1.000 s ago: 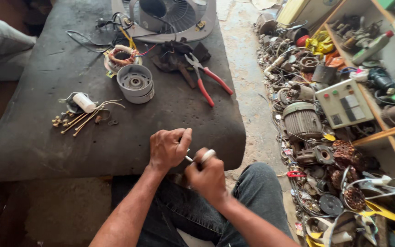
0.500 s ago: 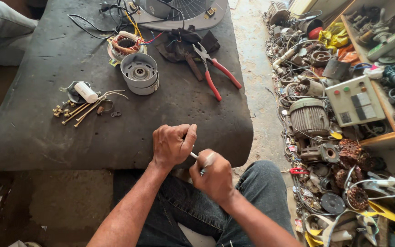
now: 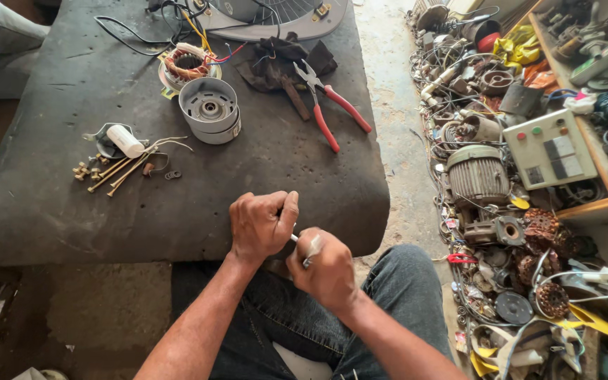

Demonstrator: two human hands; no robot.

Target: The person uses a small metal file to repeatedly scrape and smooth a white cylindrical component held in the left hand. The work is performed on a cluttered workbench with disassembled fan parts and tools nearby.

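**Both hands closed on small metal part at bench edge**

The left hand (image 3: 260,225) is clenched around a thin silver metal rod (image 3: 294,238). The right hand (image 3: 325,266) pinches a small silvery piece (image 3: 312,248) against it. Both hover above the near edge of the dark worn workbench (image 3: 51,211), well apart from the red-handled pliers (image 3: 332,105).

A thin metal rod (image 3: 295,239) shows only as a short bright stretch in the gap between the two closed fists. A pale, flat sliver (image 3: 312,249) sticks up slantwise from the right-hand grip, its lower part hidden inside the fingers.
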